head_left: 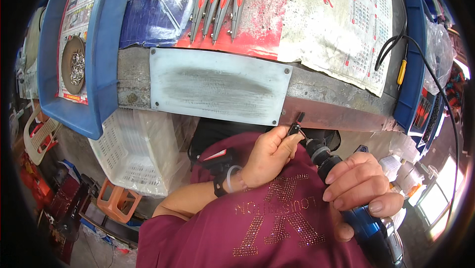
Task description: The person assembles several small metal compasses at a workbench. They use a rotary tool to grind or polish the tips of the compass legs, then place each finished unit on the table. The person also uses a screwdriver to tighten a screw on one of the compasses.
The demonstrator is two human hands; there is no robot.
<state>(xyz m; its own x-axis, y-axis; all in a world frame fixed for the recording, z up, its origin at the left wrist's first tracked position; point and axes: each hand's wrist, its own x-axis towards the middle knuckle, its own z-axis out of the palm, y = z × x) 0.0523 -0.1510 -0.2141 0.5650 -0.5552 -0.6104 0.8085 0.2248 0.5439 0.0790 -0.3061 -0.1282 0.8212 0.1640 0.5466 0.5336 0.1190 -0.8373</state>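
My left hand (267, 156) is closed in a pinch around a dark drawing compass (296, 127) with a bit of red on it. The compass's small handle points up, and most of its legs are hidden by my fingers. My right hand (361, 184) wraps around a blue and black electric screwdriver (368, 222). Its thin bit reaches toward the compass head; whether they touch I cannot tell. Both hands are in front of my body, just off the bench edge. Several similar compasses (217, 6) lie side by side on the bench, points toward me.
A pale plate (220, 87), smudged grey, is fixed along the bench edge. At left, a blue tray (99, 77) holds a bowl (67, 67) of small metal parts. A yellow-handled screwdriver (402, 71), a black cable (438, 75) and another blue bin (419, 25) are at right. A white crate (131, 152) stands below.
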